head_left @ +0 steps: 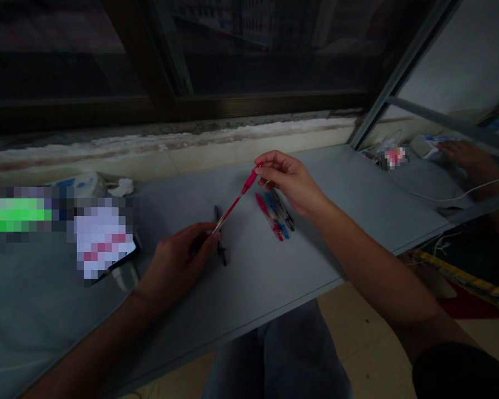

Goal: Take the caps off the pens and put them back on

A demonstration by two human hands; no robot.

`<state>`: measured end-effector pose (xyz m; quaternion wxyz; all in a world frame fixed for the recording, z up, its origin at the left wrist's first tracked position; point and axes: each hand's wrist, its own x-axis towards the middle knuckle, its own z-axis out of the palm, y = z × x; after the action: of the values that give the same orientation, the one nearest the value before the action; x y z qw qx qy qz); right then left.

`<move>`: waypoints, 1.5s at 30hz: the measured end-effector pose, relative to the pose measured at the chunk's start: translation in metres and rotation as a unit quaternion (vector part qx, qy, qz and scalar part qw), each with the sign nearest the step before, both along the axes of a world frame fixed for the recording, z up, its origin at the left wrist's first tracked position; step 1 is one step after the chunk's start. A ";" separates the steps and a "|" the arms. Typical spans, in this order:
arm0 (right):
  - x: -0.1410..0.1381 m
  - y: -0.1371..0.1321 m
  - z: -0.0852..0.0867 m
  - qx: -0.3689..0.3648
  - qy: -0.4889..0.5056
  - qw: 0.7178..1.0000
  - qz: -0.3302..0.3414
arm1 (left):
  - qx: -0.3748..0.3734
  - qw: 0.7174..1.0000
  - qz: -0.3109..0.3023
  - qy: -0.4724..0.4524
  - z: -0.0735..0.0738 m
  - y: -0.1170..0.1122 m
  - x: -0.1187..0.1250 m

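A red pen (pixel 236 204) with a clear barrel is held at a slant above the desk, one end in each hand. My left hand (pixel 187 246) pinches its lower, clear end. My right hand (pixel 289 177) has thumb and fingers closed on its upper, pinkish-red end. Below my left fingertips lies a black pen (pixel 223 254), partly hidden by the hand and the raised pen. Under my right hand several pens lie side by side: a red pen (pixel 268 215), a blue pen (pixel 283 230) and a black pen (pixel 289 220).
The grey desk (pixel 249 282) runs below a window. A lit phone (pixel 103 238), blurred out, stands at the left with a white cable (pixel 122 280). Behind it is a tissue pack (pixel 81 184). A metal frame (pixel 372 119) and another person's arm (pixel 468 155) are at the right.
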<state>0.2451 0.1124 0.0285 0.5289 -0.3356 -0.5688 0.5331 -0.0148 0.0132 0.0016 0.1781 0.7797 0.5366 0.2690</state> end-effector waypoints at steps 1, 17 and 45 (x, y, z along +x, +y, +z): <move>0.000 0.000 0.000 -0.003 0.000 1.000 0.002 | 0.002 1.000 -0.001 -0.001 0.000 0.000 0.000; -0.002 -0.007 0.004 -0.020 -0.028 0.994 0.105 | 0.006 1.000 -0.009 -0.017 0.000 -0.003 0.000; 0.006 -0.014 0.009 0.079 -0.178 0.962 0.193 | 0.024 0.999 -0.036 -0.010 0.005 -0.005 0.002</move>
<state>0.2508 0.0985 0.0373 0.3312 -0.2662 -0.7480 0.5098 -0.0131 0.0084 0.0068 0.1737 0.7998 0.5001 0.2829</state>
